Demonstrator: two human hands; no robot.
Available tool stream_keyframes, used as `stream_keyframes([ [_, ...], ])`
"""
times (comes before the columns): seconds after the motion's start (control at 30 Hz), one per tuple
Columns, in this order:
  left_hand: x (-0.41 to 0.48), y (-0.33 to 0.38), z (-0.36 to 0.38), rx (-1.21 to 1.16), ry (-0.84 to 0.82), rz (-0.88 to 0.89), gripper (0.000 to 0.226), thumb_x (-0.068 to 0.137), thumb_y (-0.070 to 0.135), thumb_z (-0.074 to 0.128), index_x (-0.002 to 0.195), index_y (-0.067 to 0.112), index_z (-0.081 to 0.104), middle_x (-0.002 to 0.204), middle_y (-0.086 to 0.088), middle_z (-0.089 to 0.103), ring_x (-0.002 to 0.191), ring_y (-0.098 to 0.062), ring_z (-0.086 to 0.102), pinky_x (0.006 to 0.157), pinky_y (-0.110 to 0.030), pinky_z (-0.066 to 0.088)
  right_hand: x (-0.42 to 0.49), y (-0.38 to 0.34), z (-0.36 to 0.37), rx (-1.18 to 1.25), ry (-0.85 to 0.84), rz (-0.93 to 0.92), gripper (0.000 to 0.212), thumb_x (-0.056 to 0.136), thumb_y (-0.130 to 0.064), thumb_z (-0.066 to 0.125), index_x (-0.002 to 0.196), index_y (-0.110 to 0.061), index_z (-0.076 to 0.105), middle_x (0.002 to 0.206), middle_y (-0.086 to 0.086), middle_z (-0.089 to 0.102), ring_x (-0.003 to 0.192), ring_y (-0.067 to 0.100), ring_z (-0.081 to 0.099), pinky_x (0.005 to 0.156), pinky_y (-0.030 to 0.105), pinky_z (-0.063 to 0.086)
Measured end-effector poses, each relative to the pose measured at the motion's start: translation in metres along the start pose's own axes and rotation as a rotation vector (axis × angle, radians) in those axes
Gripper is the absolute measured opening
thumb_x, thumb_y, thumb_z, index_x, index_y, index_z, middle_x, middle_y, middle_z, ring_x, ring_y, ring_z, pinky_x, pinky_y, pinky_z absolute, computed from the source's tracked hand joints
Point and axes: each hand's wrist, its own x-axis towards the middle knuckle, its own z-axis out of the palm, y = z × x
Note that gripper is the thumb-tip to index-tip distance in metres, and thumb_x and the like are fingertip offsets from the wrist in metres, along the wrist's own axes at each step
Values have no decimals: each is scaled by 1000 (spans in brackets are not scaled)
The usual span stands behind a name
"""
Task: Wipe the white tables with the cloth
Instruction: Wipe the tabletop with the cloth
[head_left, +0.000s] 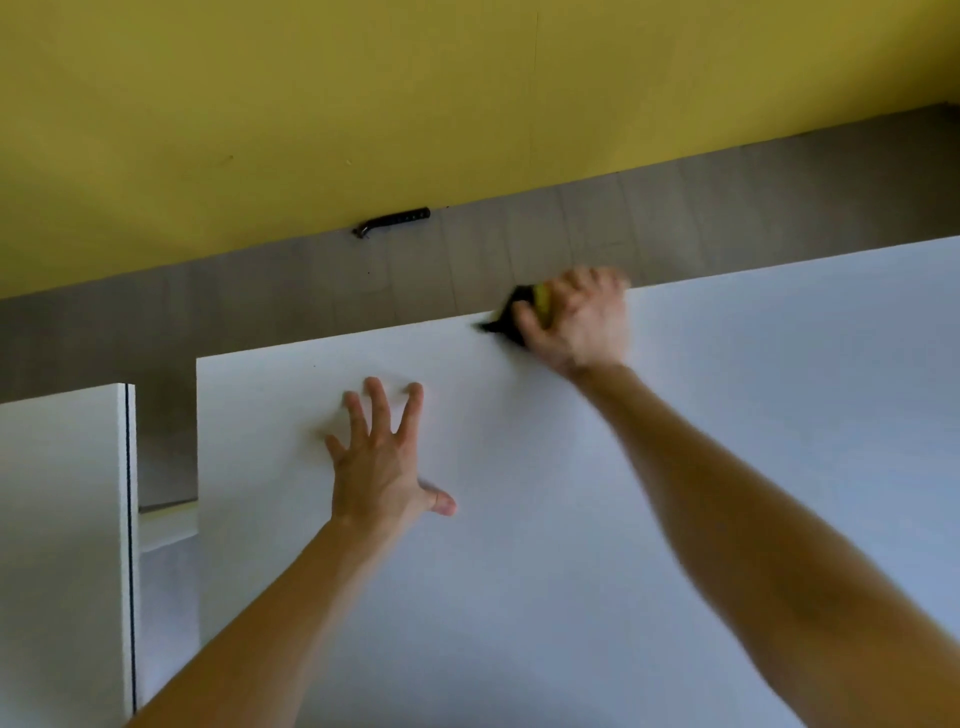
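1. the right hand was reached out to the far edge of the larger white table, fingers curled over the cloth and gripping it against the top. that reach probably served to take the wipe right to the rim, where the surface ended above the grey floor.
2. the left hand lay flat on the same table, nearer the person, with fingers straight and spread and the thumb out to the side, holding nothing. it likely worked as a prop, bearing weight while the body leaned over for the long reach.
3. the right hand and the cloth were both blurred, which suggested a stroke under way; its direction could not be told.
4. the cloth was bunched small, mostly hidden beneath the hand. what showed was dark, almost black, with a yellow-green patch by the knuckles and a pointed corner sticking out to the left on the tabletop.
5. the tabletop looked plain, matt and white, with no mark or wet streak plain enough to tell wiped from unwiped.
6. a second white table stood to the left, parted from the first by a gap, with neither hand on it; judged from the task, it also needed wiping.
7. beyond the tables, a black object lay at the foot of the yellow wall, too small to identify.
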Motion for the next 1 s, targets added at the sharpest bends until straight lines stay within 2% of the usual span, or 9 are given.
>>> stream_keyframes([
  [0.17,0,4,1,59,18,-39,157,62,93,76,168,31,-23,179,-15,-22,166,-47,-10,128,-68,27,17,-161,21,105,-214,-350,50,102,-65,46,113,-26,75,112,2,71,107,28,64,95,41,42],
  [0.3,-1,3,-2,3,-8,-23,158,63,85,84,168,33,-22,178,-15,-26,165,-47,-14,129,-70,24,14,-96,20,225,-118,-410,47,102,-59,49,112,-22,74,109,4,71,103,32,64,90,41,45],
  [0.4,-1,0,-4,-27,-15,6,159,63,84,85,167,33,-24,176,-15,-28,164,-48,-16,128,-70,26,9,25,-2,154,0,-245,42,100,-57,52,108,-21,72,104,6,68,101,38,63,88,45,46],
  [0.5,0,-1,-2,-10,1,6,159,62,86,84,167,33,-24,177,-17,-27,164,-49,-16,128,-69,27,-3,106,-27,29,38,-37,53,98,-65,52,112,-18,72,109,10,66,106,40,58,106,48,42],
  [0.6,0,-2,-1,-2,6,15,160,61,86,84,167,33,-23,177,-17,-26,164,-50,-14,127,-68,29,-5,54,-14,-68,30,96,70,91,-83,49,99,-18,72,102,11,64,103,36,54,111,51,39],
  [0.67,-1,-3,-2,-3,12,16,159,62,86,84,166,33,-23,177,-17,-24,164,-49,-14,126,-69,30,1,-21,2,-19,-5,-60,73,92,-86,43,97,-19,71,99,10,65,100,34,57,102,49,41],
  [0.8,-2,0,-1,44,32,3,156,63,91,79,167,32,-21,178,-17,-22,165,-49,-10,126,-67,33,5,-143,23,98,-92,-261,54,101,-69,44,109,-25,73,107,4,69,104,31,63,100,45,42],
  [0.9,-2,1,-2,62,44,10,156,62,93,77,167,32,-22,179,-18,-19,165,-50,-8,125,-68,34,5,-120,22,187,-69,-341,45,101,-61,51,116,-25,74,110,3,71,105,30,64,99,44,45],
  [1.0,-2,-1,-3,48,35,31,159,61,91,80,166,30,-23,177,-21,-19,164,-52,-7,123,-70,34,2,-21,9,183,58,-236,39,100,-57,59,112,-23,74,106,4,70,100,35,63,96,44,46],
])
